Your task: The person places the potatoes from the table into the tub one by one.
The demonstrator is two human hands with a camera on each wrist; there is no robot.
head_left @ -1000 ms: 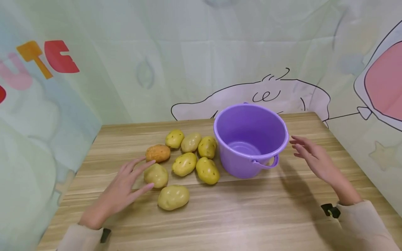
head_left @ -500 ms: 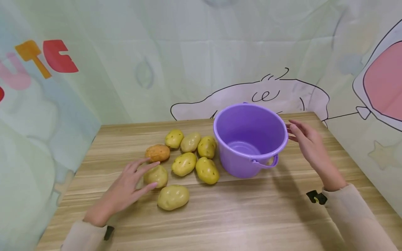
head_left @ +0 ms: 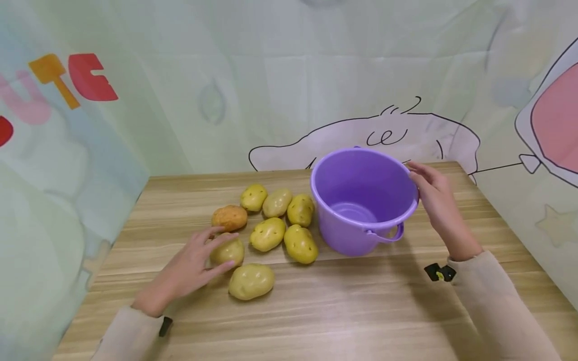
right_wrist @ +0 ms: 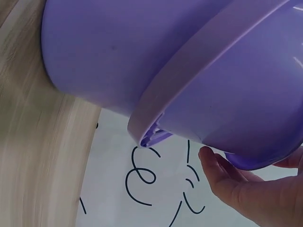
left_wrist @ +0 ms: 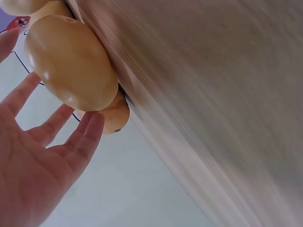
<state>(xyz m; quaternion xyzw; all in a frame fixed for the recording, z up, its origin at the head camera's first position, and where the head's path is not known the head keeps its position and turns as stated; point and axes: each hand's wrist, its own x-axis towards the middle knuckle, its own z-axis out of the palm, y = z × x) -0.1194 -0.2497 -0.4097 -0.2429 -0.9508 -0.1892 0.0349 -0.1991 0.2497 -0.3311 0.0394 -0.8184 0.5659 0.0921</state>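
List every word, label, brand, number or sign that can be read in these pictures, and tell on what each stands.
"UTE", on the printed backdrop, at left in the head view; last letter probably E.
Red shape at that view's edge: cut off, unreadable.
Red print in the left wrist view: too small to read.
Purple bucket, potatoes: no readable text.

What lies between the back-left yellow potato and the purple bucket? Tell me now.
The head view shows a tan potato there, then another yellow potato nearer the purple bucket.
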